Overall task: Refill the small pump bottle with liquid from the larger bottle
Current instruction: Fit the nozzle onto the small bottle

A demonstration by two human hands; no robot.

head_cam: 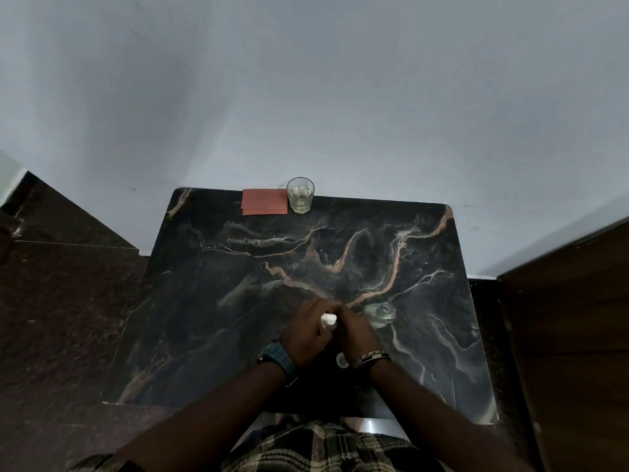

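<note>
Gripping a white pump head (328,319) between them, left hand (304,338) and right hand (355,335) are working together near bench (238,301) centre, clear bottle (380,313) standing just right of them.

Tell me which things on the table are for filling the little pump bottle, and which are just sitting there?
For the job:
- white pump top, gripped between the left hand and right hand
- clear glass bottle, just right of the hands
- small round cap by the right wrist, probably

Just lying about:
- drinking glass at the far edge
- reddish paper beside it
</note>
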